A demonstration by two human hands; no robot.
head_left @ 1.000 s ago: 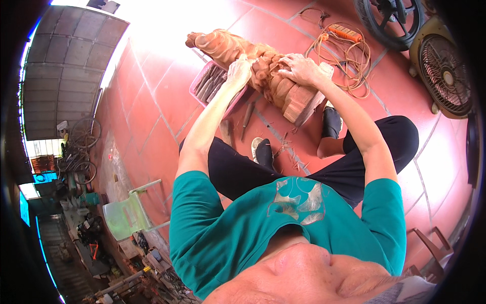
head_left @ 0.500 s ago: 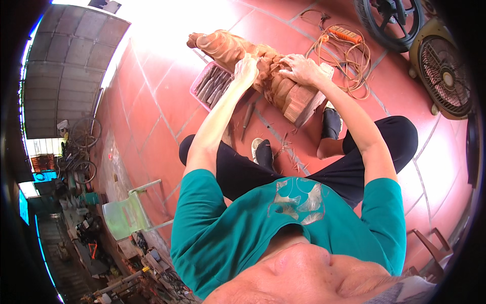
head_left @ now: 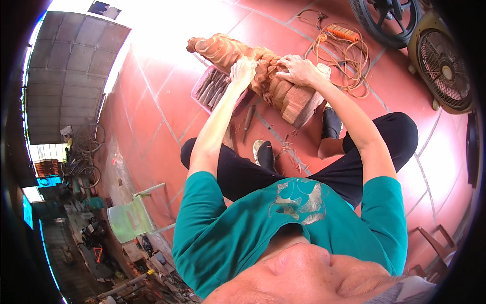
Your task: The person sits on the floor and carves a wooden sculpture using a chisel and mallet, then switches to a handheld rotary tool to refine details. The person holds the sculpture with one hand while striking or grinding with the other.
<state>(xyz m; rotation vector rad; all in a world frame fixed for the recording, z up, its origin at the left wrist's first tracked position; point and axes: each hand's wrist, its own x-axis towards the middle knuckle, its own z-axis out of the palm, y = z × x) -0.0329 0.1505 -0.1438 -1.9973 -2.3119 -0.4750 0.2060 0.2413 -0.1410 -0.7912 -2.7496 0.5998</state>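
Note:
A long brown wood carving (head_left: 221, 49) lies slantwise on the tiled floor in front of my feet, its surface cut into folds and lumps. My left hand (head_left: 243, 71) is closed against the near side of its middle; whatever is inside the fingers is hidden. Over the thicker, blockier right part bends my right hand (head_left: 298, 70), fingers curled onto the wood. Just beside my left wrist stands a pink basket (head_left: 194, 94) packed with dark chisel-like tools (head_left: 212, 90). One similar slim tool (head_left: 248, 117) lies loose on the floor nearby.
Wood chips (head_left: 293, 154) are scattered by my shoes (head_left: 264, 153). To the far right lie an orange power strip (head_left: 342, 33) and its coiled cable (head_left: 349, 76), near a wheel (head_left: 389, 20) and a floor fan (head_left: 444, 71). A pale green chair (head_left: 129, 219) is at left.
The view has shifted slightly. Both hands stay on the carving; the left remains closed, and the right has moved only a little. The carving itself looks the same.

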